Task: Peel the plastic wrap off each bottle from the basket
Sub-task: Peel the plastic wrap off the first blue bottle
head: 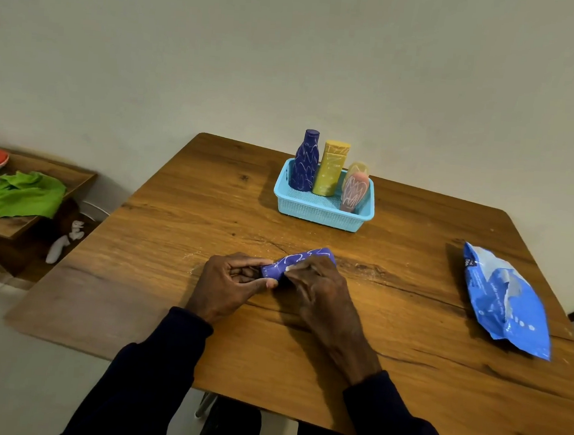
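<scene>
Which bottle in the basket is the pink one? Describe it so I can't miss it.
On the wooden table, find the light blue basket near the far edge. The pink bottle is the rightmost and nearest item, shorter than the upright purple bottle and yellow bottle, and it leans.

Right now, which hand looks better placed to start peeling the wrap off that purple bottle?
Probably the left hand: its fingertips pinch the near end of the purple bottle, while the right hand lies over the body, steadying it.

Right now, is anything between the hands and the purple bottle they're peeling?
No. The left hand and right hand both already grip the purple bottle, lying sideways over the wooden table; nothing visible sits between.
</scene>
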